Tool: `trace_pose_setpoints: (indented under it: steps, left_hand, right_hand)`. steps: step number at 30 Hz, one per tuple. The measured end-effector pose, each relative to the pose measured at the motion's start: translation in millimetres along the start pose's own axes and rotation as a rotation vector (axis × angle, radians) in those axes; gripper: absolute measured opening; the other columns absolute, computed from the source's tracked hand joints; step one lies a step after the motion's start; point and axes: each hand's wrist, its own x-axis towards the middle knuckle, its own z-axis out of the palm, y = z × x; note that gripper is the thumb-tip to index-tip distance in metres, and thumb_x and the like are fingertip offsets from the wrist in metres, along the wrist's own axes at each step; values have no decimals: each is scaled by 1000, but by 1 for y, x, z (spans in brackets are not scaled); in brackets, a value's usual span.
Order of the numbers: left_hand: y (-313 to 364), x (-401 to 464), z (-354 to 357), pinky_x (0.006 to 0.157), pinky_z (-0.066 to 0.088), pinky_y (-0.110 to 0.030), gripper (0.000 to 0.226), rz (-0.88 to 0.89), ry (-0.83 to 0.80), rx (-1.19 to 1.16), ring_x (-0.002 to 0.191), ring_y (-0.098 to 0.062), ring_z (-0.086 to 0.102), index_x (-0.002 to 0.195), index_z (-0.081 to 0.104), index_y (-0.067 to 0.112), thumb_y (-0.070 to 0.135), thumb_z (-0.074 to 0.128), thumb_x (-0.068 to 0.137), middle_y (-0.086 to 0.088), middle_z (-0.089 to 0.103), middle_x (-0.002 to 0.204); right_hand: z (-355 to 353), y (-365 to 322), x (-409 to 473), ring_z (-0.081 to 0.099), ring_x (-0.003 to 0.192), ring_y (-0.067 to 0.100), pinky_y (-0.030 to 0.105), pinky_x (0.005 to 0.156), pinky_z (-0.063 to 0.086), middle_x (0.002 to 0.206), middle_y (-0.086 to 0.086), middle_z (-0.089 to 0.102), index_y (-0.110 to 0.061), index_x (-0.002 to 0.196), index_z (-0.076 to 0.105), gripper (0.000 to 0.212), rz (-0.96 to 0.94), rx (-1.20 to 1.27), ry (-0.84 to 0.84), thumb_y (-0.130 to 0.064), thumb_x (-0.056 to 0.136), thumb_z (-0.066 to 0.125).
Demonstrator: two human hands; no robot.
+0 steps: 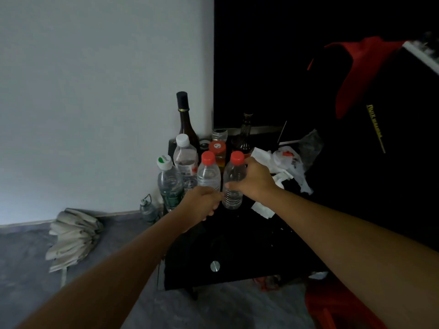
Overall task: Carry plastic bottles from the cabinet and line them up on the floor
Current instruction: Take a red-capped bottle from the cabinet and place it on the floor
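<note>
Meanwhile each hand grips a red-capped bottle, left hand [202, 203], right hand [255, 180], dark glass bottles [186, 119] crowding behind.

The left hand [202, 203] hid one red-capped bottle's [208, 172] base; dark glass bottles [245, 136] dissolved into shadow behind

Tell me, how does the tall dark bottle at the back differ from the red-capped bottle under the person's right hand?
The tall dark bottle is opaque brown with a black top; the red-capped bottle is clear plastic with a red cap. The dark bottle stands at the back by the wall, untouched; the red-capped bottle stands at the front with the right hand around it. The dark one rises taller, with a long neck. Both stand upright on the black cabinet.
</note>
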Motion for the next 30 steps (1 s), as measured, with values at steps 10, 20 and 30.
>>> trace_pose_setpoints:
  steps: [10, 20, 30]
  left_hand:
    - [-8, 7, 4, 55, 40, -24, 19, 14, 31, -48, 65, -15, 52, 89, 60, 10, 27, 52, 92, -4, 59, 77]
    - [6, 6, -10, 57, 49, -26, 28, 46, 100, -41, 68, -22, 62, 87, 65, 3, 30, 56, 87, -11, 67, 74]
    - [68, -17, -34, 68, 54, -35, 31, 58, 208, -45, 65, -19, 65, 77, 68, 10, 36, 54, 86, -4, 67, 67]
  right_hand:
    - [2, 7, 2, 54, 77, 11, 18, 53, 36, 75, -17, 49, -24, 88, 50, 45, -73, -40, 52, -37, 62, 85]
    - [-21, -8, -3, 46, 62, -2, 22, 50, 33, 66, -17, 49, -32, 67, 43, 42, -104, -37, 56, -34, 62, 85]
    - [-89, -84, -15, 47, 64, -1, 21, 52, 34, 70, -15, 49, -33, 68, 40, 46, -168, -48, 90, -36, 63, 86]
